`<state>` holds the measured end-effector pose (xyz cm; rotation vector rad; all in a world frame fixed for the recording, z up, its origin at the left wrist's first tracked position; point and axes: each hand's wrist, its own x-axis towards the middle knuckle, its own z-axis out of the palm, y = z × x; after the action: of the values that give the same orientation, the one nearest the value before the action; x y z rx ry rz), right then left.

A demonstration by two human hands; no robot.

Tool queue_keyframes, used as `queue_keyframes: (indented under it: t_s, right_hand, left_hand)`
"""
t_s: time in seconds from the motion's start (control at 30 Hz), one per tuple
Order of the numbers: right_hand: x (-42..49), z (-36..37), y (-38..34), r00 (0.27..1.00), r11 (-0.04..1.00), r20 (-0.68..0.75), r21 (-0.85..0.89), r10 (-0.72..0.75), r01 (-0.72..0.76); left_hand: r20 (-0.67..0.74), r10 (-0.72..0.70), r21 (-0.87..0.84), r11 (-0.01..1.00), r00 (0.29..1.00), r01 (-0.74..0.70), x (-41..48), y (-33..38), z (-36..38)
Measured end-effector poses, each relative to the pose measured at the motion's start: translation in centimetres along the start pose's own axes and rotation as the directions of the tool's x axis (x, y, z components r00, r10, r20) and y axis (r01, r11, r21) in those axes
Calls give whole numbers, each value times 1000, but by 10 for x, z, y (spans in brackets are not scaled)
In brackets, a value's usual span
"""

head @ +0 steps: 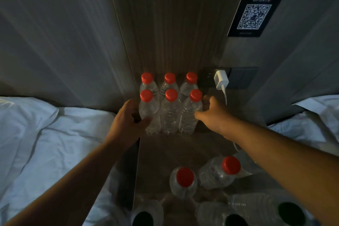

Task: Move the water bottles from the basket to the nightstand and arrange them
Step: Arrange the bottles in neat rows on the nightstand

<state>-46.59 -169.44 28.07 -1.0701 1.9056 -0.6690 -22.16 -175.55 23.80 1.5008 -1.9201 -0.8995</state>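
Several clear water bottles with red caps stand in two rows of three at the back of the nightstand [174, 150]. My left hand [128, 117] curls round the front-left bottle [149, 112]. My right hand [212, 113] holds the front-right bottle [190, 113], thumb in front and fingers behind it. The middle front bottle [169, 113] stands between them. Two more red-capped bottles [184, 181] [220, 170] stand near the nightstand's front. No basket is visible.
Bottles with dark caps [145, 216] [289, 211] show along the bottom edge. A white charger [221, 80] sits in a wall socket right of the rows, its cable trailing down. White bedding [45, 134] lies left and right. A QR sign [256, 5] hangs on the wall.
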Motion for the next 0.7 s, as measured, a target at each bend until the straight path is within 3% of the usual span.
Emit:
queue_keyframes:
  t_s: [0.13, 0.23, 0.37, 0.5, 0.6, 0.7]
  right_hand:
    - [-30, -10, -8, 993, 996, -103, -80, -53, 45]
    - [-64, -17, -14, 986, 978, -112, -184, -121, 100]
    - [-99, -29, -9, 983, 943, -125, -319, -136, 90]
    - [-127, -41, 4, 989, 934, -87, -349, -120, 82]
    - [-141, -45, 14, 991, 898, -8, -424, -132, 116]
    - [-147, -43, 18, 985, 840, 27, -519, -168, 158]
  left_hand:
    - [-20, 22, 134, 991, 1000, -19, -21, 12, -16]
    - [-17, 62, 110, 992, 998, -60, -48, 29, -25]
    - [159, 74, -86, 994, 984, -61, -85, 56, -31]
    - [354, 186, -193, 973, 916, -124, -108, 85, -29]
    - [470, 227, -137, 973, 853, -184, -115, 90, -16]
    - [502, 227, -19, 968, 835, -252, -117, 87, -5]
